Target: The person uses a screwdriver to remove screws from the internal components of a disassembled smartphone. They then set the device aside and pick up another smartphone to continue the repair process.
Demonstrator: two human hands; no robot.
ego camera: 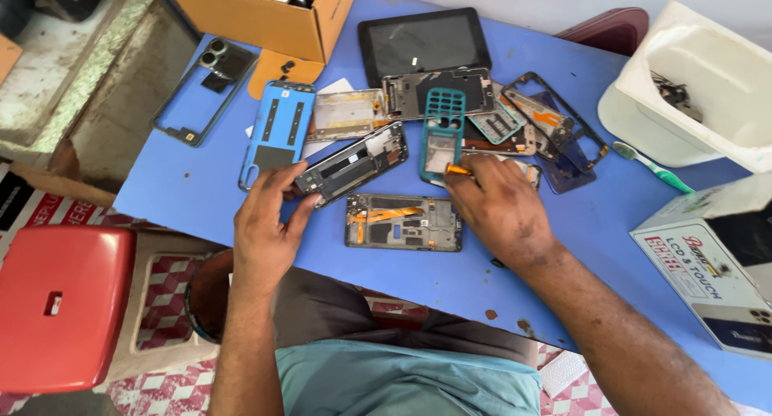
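Left hand (265, 223) gripping near end of dark phone frame (352, 164), thumb & fingers clamped on its lower-left corner, pinning it to blue table (185, 183). Right hand (498, 207) closed round small orange-tipped tool (457, 170), fingers together, tip sitting just beside bottom edge of teal keypad housing (441, 133).

Relative to dark phone frame: teal keypad housing lying just right of it, upright-ish, overlapping pile of other frames; light-blue back cover (277, 131) just left; chassis w/ orange flex cable (404, 222) just below, apart from both hands; dark tablet (424, 38) above, nr cardboard box (265, 14). Green toothbrush (651, 167) & white tub (691, 86) well off to right.

Step in hand, by the look: sorting/picking through stripped phone parts, steadying one frame while working tool at keypad housing. Next move probably needing firm hold w/ left, light controlled pressure w/ tool tip, care not to snag thin flex or shove neighbouring frames. Exact contact pt of tip hard to tell, fingers covering it.
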